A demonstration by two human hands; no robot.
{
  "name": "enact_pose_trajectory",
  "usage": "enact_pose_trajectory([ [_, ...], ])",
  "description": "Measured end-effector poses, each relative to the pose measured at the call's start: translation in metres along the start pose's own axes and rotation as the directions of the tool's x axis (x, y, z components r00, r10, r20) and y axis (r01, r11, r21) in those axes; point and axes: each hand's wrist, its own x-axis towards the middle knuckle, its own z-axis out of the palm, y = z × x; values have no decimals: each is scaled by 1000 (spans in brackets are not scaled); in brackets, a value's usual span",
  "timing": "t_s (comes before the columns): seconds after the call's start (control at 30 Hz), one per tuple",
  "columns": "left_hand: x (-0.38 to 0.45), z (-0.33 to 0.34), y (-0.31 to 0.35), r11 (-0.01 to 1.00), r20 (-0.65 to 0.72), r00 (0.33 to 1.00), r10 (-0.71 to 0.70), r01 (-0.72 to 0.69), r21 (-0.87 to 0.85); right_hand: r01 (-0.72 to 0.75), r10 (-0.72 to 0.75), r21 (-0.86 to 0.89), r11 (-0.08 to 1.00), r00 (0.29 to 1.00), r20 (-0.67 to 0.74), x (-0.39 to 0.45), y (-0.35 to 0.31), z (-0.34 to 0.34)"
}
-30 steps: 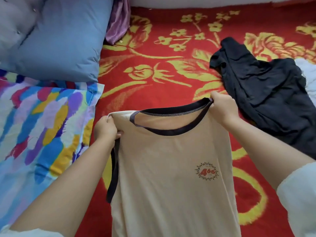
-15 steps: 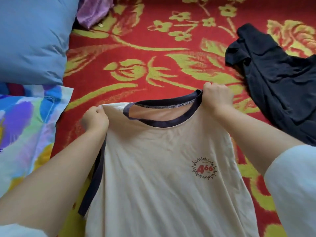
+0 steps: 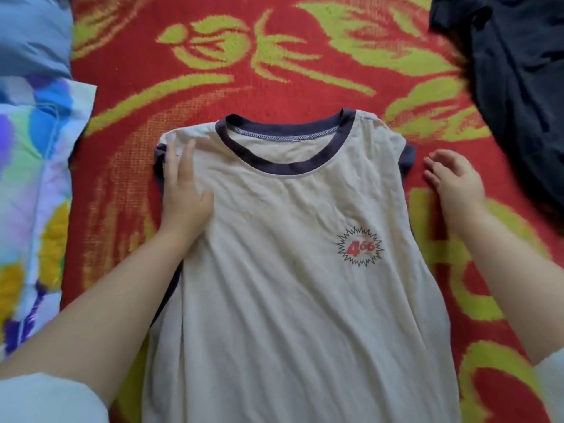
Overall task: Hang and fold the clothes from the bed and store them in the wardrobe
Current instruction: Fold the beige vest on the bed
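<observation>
A beige sleeveless shirt (image 3: 293,300) with dark navy trim and a small red "466" starburst print lies flat, front up, on the red and yellow-green floral bed cover (image 3: 189,96). My left hand (image 3: 183,187) presses flat on the shirt's left shoulder, fingers straight. Just beyond the shirt's right armhole, my right hand (image 3: 454,181) hovers over the cover with loosely curled fingers, holding nothing. A dark navy garment (image 3: 518,74) lies crumpled at the upper right.
A blue pillow (image 3: 30,35) sits at the upper left. A multicoloured patterned cloth (image 3: 30,193) runs along the left edge. Bare bed cover shows above the shirt's collar.
Both hands held the shirt up by its shoulders; now it lies flat on the bed. My left hand has flattened onto it and my right hand has let go. The view moved closer.
</observation>
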Motion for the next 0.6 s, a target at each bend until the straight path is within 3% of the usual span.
enact_pose_trajectory([
  [0.07,-41,10,1,996,-38,998,-43,46,79,-120,118,67,991,992,35,-30,16,-16],
  [0.2,-124,8,-9,960,-186,946,-264,276,43,-278,281,-56,959,900,334,-100,41,-34],
  [0.3,-155,-9,-21,892,-160,897,-411,433,133,-390,374,-38,920,844,385,-121,44,-45],
  [0.37,-163,-21,-28,890,-97,903,-420,430,154,-420,406,-70,905,800,442,-120,34,-52],
  [0.5,-156,-50,-37,933,72,931,-357,352,78,-340,513,-389,856,648,563,-119,13,-66],
  [0.57,-147,-62,-44,941,142,950,-278,239,240,-266,547,-514,816,643,536,-119,5,-73],
  [0.6,-143,-67,-47,915,174,953,-249,173,364,-198,543,-595,779,688,481,-119,2,-77],
])
